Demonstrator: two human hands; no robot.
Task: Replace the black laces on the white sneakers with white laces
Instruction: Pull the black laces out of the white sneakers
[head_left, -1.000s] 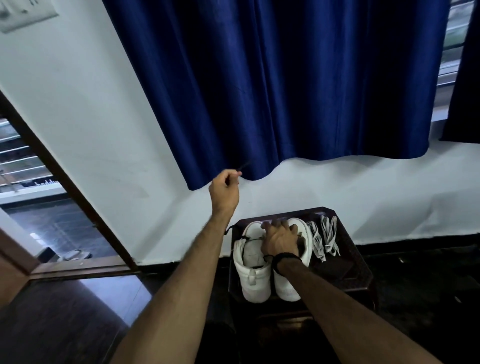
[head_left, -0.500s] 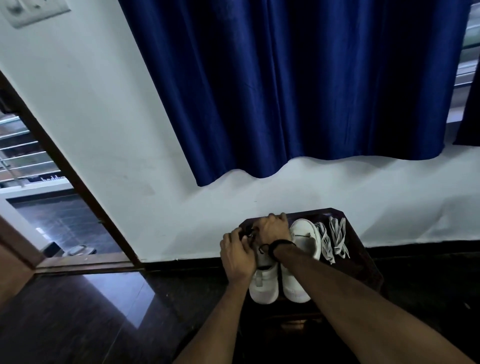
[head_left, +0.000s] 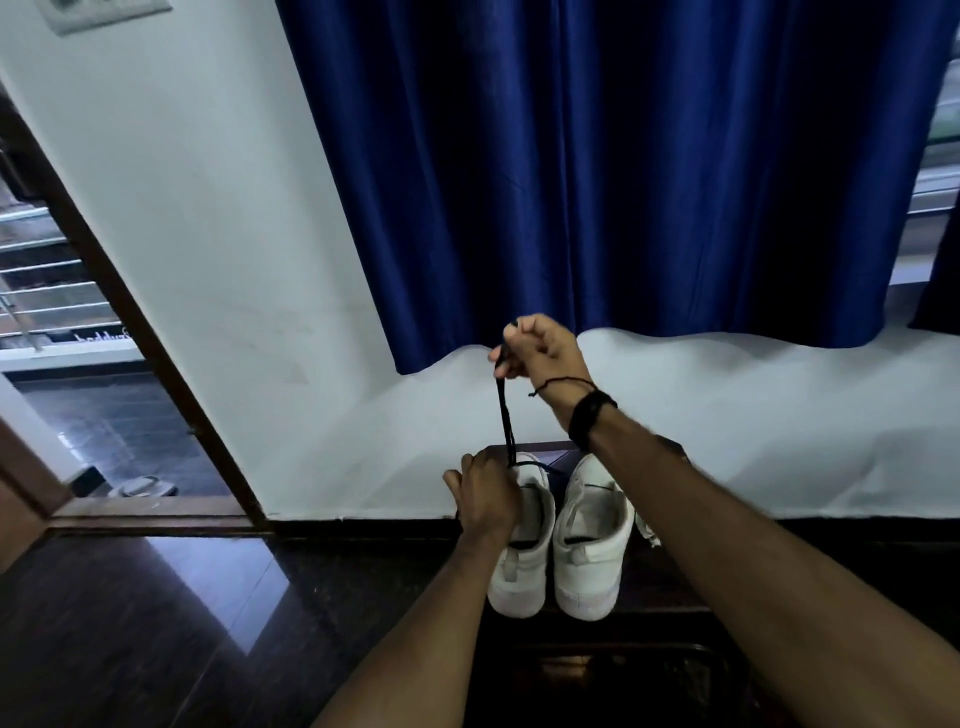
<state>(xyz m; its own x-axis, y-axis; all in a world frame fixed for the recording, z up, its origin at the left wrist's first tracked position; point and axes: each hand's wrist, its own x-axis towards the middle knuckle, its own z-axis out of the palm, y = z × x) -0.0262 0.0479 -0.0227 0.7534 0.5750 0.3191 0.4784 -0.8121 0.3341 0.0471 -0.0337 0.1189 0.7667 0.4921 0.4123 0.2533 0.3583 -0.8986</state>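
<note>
Sneakers (head_left: 561, 540), the white pair, sit side by side on a dark stand (head_left: 649, 582) at six o'clock, toes toward the wall; the curtain (head_left: 597, 182) hangs at twelve; the right hand (head_left: 540, 353), half a second ago down at the left shoe's eyelets, is now raised toward twelve with its fingers curled round the black lace (head_left: 505, 415), drawn taut; the left hand (head_left: 485, 496) now grips that shoe's collar, bracing it; I judge another length is coming free; white laces (head_left: 647, 532) barely peek out at three o'clock.
</note>
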